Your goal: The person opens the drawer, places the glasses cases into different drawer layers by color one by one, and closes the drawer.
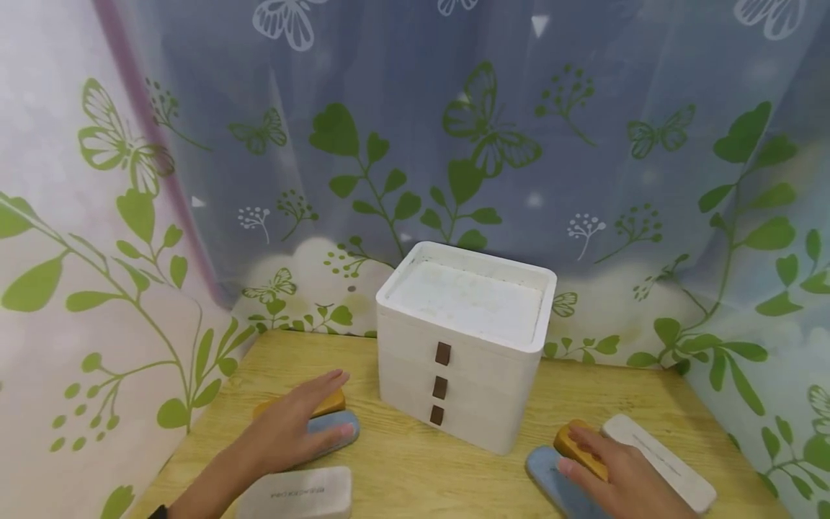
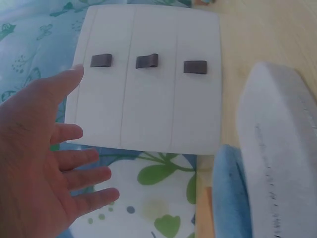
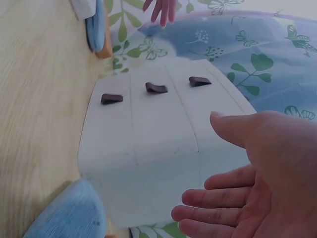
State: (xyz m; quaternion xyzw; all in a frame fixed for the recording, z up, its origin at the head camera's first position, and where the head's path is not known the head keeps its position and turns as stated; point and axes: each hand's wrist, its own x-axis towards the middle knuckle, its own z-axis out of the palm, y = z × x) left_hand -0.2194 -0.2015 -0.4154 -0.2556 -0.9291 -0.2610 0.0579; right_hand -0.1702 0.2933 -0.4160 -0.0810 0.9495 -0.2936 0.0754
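A small white drawer box (image 1: 415, 375) stands mid-table, its three drawers closed, each with a brown pull tab (image 1: 443, 354). My left hand (image 1: 288, 425), fingers extended, hovers over an orange block (image 1: 333, 402) and a blue oblong block (image 1: 332, 421); a white printed block (image 1: 298, 494) lies nearer me. On the other side my right hand (image 1: 629, 479) is held above another orange block (image 1: 565, 435), between a blue block (image 1: 550, 476) and a white one (image 1: 668, 461). Both wrist views show bare palms holding nothing, the left hand (image 2: 44, 163) and right hand (image 3: 267, 183) spread toward the box.
The wooden table (image 1: 421, 476) has a light yellow grain. A curtain (image 1: 415, 144) printed with butterflies and leaves hangs behind the box and along both sides. The box top is a shallow rimmed tray (image 1: 467, 295).
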